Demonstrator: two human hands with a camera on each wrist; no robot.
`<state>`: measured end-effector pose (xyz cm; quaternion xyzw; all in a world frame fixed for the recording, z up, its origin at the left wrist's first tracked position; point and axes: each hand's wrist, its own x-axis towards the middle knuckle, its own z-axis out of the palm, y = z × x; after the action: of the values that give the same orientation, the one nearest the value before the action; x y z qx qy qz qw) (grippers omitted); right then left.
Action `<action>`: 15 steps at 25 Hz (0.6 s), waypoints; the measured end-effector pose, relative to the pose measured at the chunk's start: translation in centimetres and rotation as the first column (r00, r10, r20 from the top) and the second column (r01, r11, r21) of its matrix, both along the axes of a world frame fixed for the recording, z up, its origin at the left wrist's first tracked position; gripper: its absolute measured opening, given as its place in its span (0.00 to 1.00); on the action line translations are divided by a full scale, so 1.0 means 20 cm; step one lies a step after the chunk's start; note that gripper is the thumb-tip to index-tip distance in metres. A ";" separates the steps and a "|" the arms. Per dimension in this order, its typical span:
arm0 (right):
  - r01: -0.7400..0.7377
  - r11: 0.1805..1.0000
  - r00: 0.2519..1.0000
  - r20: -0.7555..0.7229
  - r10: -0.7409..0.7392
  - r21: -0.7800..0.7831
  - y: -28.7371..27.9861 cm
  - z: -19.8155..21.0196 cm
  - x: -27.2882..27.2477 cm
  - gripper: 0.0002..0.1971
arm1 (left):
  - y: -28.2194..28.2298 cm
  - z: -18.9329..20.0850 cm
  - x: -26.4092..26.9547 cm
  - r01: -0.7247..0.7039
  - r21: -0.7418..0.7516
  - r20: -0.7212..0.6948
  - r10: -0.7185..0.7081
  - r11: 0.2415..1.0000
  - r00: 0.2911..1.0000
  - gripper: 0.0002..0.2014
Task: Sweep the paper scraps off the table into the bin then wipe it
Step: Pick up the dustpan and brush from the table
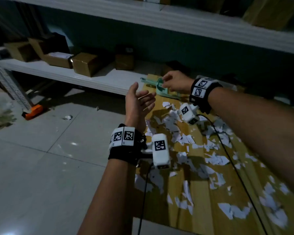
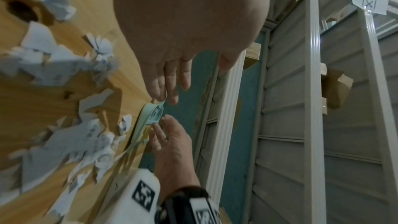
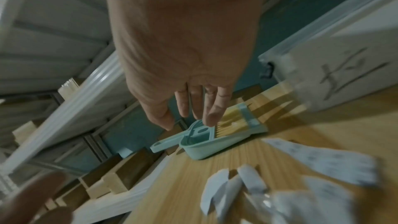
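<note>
Head view: right hand [image 1: 175,82] reaches over the mint dustpan set [image 1: 159,88] at the far end of the wooden table [image 1: 202,209]; left hand [image 1: 139,100] hovers beside it, fingers straight, holding nothing.
Paper scraps [image 1: 215,158]: strewn across the table beneath both forearms.
Left wrist view: right fingertips [image 2: 159,123] touch the set.
Right wrist view: fingers [image 3: 212,117] extended onto the set, not curled round it.
</note>
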<state>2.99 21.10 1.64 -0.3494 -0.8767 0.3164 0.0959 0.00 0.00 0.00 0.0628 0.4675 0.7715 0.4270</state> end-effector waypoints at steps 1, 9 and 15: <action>-0.009 0.999 1.000 0.024 0.008 0.037 0.00 0.00 -0.02 0.18 | 0.01 -0.01 -0.02 -0.004 0.011 0.009 0.004 1.000 1.000 0.25; 0.064 0.959 0.992 0.089 -0.092 0.278 0.02 -0.10 -0.13 0.17 | 0.04 -0.03 -0.02 0.060 0.033 0.052 -0.062 0.998 0.997 0.23; 0.065 0.963 0.995 0.060 -0.083 0.263 0.02 -0.10 -0.07 0.19 | 0.03 0.00 0.02 0.059 0.057 0.097 -0.064 0.997 0.993 0.21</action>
<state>1.64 21.45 -0.36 -0.3771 -0.8999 0.1822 0.1218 0.42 0.54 -0.02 0.0505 0.4224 0.7725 0.4715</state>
